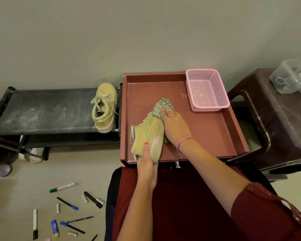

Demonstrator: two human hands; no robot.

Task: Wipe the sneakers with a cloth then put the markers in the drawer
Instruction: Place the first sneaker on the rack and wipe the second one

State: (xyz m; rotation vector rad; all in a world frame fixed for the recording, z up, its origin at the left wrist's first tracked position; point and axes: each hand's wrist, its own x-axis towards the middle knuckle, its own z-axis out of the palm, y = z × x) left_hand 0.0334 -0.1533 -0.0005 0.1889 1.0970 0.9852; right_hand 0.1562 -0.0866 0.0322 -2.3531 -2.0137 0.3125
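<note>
A yellow sneaker (147,136) lies on its side on the red-brown cabinet top (207,133). My left hand (146,164) grips its heel end, thumb on the upper. My right hand (175,126) presses a green checked cloth (162,106) against the sneaker's toe end. The second yellow sneaker (105,106) stands upright on the black shoe rack (42,110) to the left. Several markers lie scattered on the floor at the lower left, among them a green-capped marker (63,187) and a black marker (93,199). A metal drawer handle (177,164) shows below the cabinet's front edge.
An empty pink mesh basket (207,89) sits at the cabinet's back right corner. A dark brown plastic stool (276,122) with a clear plastic box (294,77) stands to the right. White shoes (33,153) rest under the rack. A wall rises behind.
</note>
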